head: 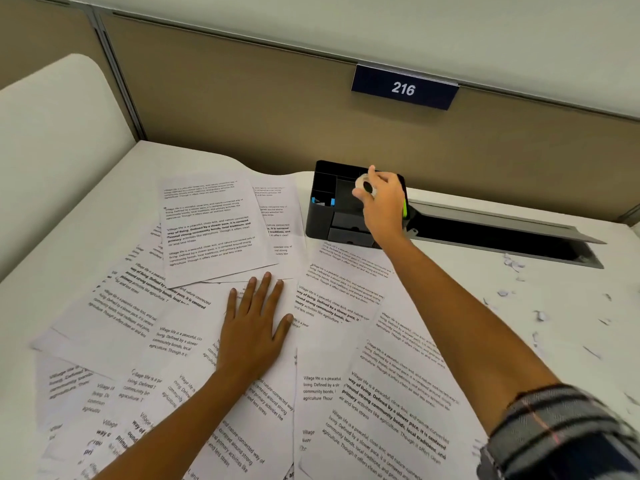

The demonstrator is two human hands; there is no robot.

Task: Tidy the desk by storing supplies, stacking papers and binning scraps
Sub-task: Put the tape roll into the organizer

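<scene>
Several printed sheets (pixel 214 230) lie scattered and overlapping across the white desk (pixel 519 341). A black desk organiser (pixel 327 202) with compartments stands at the back, against the partition. My right hand (pixel 384 202) hovers over the organiser and grips a small clear tape roll (pixel 365 185) between thumb and fingers. A green highlighter (pixel 404 209) peeks out behind that hand, at the organiser's right side. My left hand (pixel 254 323) rests flat on the papers, fingers spread, holding nothing. Small torn paper scraps (pixel 540 315) dot the desk on the right.
A tan partition wall (pixel 242 98) runs behind the desk, with a blue sign reading 216 (pixel 403 88). An open cable tray slot (pixel 502 237) is cut into the desk to the right of the organiser. A white chair back (pixel 52 150) stands at the left.
</scene>
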